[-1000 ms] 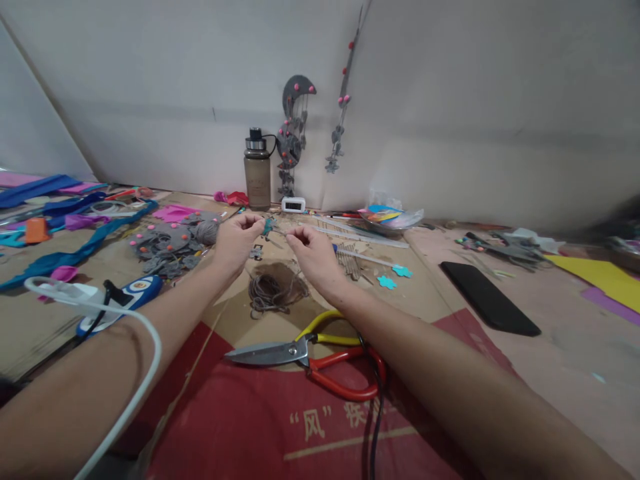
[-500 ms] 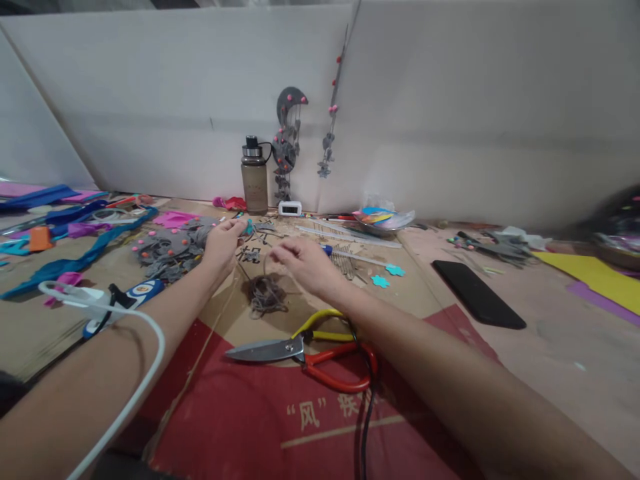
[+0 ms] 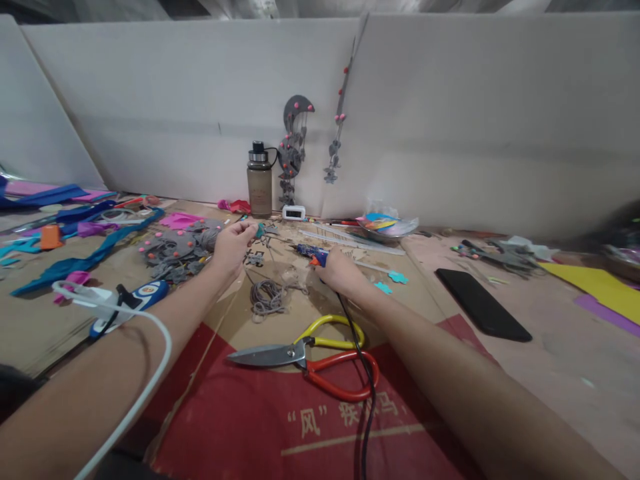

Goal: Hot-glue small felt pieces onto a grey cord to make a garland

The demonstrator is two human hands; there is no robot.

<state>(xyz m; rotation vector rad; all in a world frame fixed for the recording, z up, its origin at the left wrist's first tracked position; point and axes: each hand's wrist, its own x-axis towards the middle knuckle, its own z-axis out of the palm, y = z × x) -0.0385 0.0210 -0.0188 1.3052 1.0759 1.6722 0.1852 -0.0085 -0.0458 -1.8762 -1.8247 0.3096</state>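
My left hand pinches a small teal piece, probably felt, above the cardboard. To its right, my right hand is wrapped round a blue hot glue gun with an orange trigger, its nozzle pointing left. The gun's black cord runs down toward me, across the scissors' handles. Between my forearms lies a loose coil of grey cord. Nearer to me rest scissors with one yellow and one red handle. Two turquoise flower shapes lie beyond my right hand.
Grey felt pieces with pink dots are piled left of my left hand. A bottle and a small white digital display stand at the back. A black phone lies at right. A white cable crosses my left forearm.
My right hand has moved right, away from the left hand and the grey cord, and now holds the glue gun. My left hand keeps its pinch on the teal piece.
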